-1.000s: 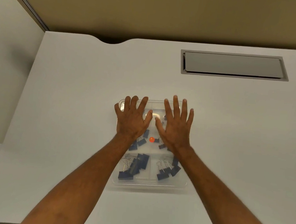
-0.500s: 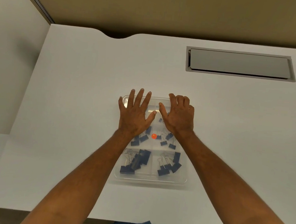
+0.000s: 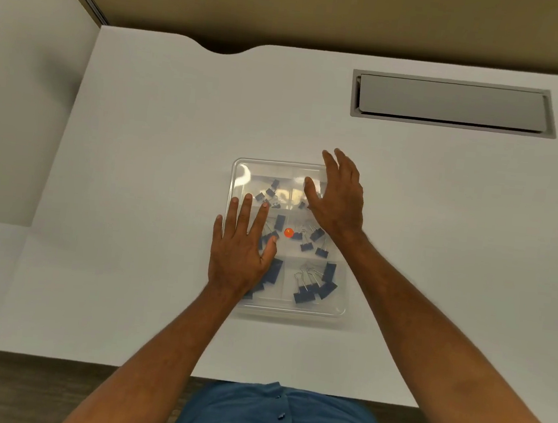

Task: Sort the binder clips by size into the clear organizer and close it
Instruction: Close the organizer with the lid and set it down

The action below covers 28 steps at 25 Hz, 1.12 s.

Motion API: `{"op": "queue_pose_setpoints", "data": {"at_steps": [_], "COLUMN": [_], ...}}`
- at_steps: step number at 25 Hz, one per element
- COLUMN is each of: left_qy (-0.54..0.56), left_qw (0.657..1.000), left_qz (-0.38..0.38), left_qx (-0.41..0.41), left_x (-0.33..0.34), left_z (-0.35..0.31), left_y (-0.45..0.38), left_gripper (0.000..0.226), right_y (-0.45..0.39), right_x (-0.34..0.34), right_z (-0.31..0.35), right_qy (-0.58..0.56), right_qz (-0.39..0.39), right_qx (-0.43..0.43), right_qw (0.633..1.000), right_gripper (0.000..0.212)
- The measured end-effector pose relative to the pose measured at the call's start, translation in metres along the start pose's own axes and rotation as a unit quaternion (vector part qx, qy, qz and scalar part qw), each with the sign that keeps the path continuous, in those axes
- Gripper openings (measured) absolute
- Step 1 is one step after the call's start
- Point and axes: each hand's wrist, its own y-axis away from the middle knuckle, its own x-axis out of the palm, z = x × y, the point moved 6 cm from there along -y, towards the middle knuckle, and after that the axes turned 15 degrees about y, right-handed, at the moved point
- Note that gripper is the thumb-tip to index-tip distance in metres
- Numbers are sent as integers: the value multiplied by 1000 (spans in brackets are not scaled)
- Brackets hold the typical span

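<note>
Across a white desk (image 3: 138, 162) with a curved notch at its far edge and a grey recessed hatch (image 3: 454, 104) at far right, beside a beige wall, sits the clear organizer (image 3: 339, 309) near the front middle, lid shut over blue binder clips (image 3: 314, 289) sorted in its compartments. On its left side the left hand (image 3: 238, 253) lies flat with fingers straight, gripping nothing. Over the far right corner the right hand (image 3: 339, 198) hangs open, fingers relaxed, holding nothing.

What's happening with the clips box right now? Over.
Left hand flat on clear organizer. Right hand open over far corner. Binder clips inside. Nothing blocking.
</note>
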Motion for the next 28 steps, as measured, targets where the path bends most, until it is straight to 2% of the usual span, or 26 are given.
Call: {"op": "queue_pose_setpoints", "data": {"at_steps": [2,5,8,21,28], "left_qy": [-2,2,1,-5,20], "left_qw": [1000,1000,1000,1000,999], "left_qz": [0,-5,-3,-5,20], "left_qx": [-1,-7,5,28,25], "left_x": [1,0,1,2,-2], "left_z": [0,2,0,-1,3], "left_y": [1,1,1,3,1], "left_gripper": [74,75,75,74,77], "right_y": [27,99,150,158,157], "right_x": [-3,-4,-3,0,-9], "right_z": [-3,-3,-5,-6,-6], "right_qy": [-4,48,72,80,41], "right_qz": [5,44,38,42,37], "right_qx": [-18,-66,-78,-64,-58], "right_qw": [1000,996,994,994,997], "right_gripper": [71,78,79,78,75]}}
